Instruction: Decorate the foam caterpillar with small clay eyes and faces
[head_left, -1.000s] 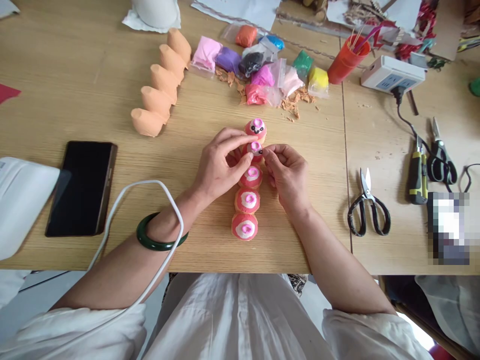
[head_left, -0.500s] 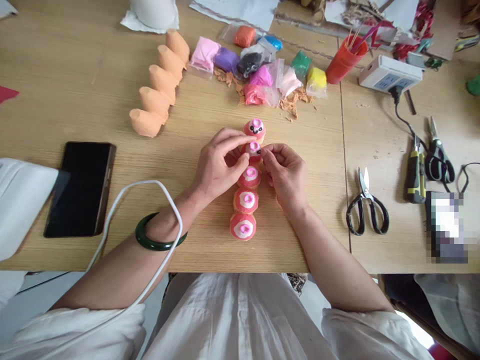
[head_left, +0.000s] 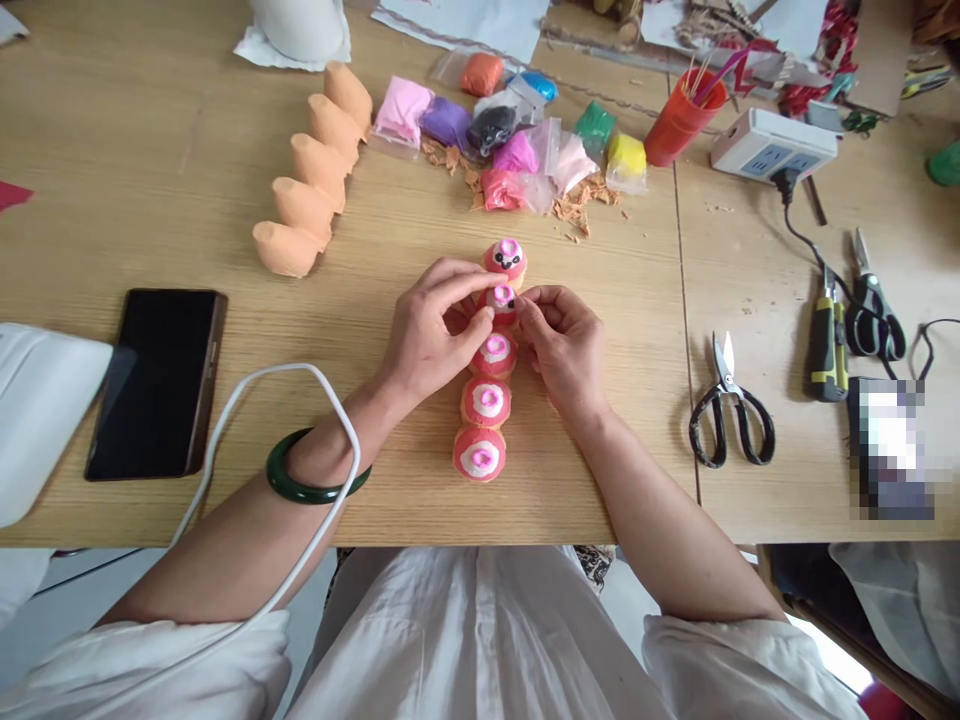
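Observation:
A row of several small pink-and-white clay pieces (head_left: 486, 402) runs down the middle of the wooden table (head_left: 150, 150). My left hand (head_left: 435, 335) has its thumb and forefinger pinched round the second piece from the far end (head_left: 501, 299), which bears tiny black dots. My right hand (head_left: 564, 345) is closed, its fingertips pinched against the right side of that same piece. The farthest piece (head_left: 506, 258) has a small black face on it and stands free.
Bags of coloured clay (head_left: 517, 140) and crumbs lie beyond the row. Orange clay cones (head_left: 311, 175) stand at the left, a black phone (head_left: 154, 382) and white cable (head_left: 277, 380) nearer. Scissors (head_left: 731, 410), pliers (head_left: 825, 335), a red cup (head_left: 681, 118) and a power strip (head_left: 772, 148) are on the right.
Both hands stay pinched on the second clay piece; my right fingertips have crept slightly closer to it. The view has shifted a little.

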